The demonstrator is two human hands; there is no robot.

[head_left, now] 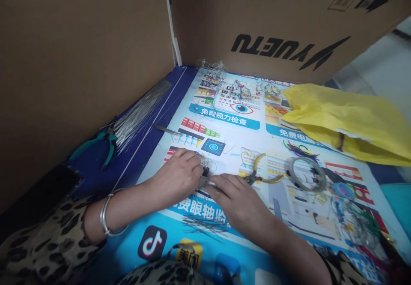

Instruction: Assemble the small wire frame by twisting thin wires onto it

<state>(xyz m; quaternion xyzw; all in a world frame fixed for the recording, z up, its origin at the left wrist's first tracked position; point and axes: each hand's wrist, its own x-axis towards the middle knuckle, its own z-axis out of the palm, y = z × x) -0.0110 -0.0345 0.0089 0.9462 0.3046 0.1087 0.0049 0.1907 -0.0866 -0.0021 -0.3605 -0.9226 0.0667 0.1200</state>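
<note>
Both hands meet over a small tangle of thin wire near the middle of the printed sheet. My left hand, with a silver bangle at the wrist, has its fingers closed on the tangle's left side. From the right, my right hand pinches at the lower edge of the same wire. A small dark bit shows between the hands; the fingertips are partly hidden. Yellow-handled pliers lie just beyond my right hand. Short dark wires are spread below the hands.
Teal-handled pliers and a bundle of straight wires lie left. Tweezers rest nearby. On the right are a tape roll, a yellow bag and coloured wire tangles. Cardboard walls stand behind and left.
</note>
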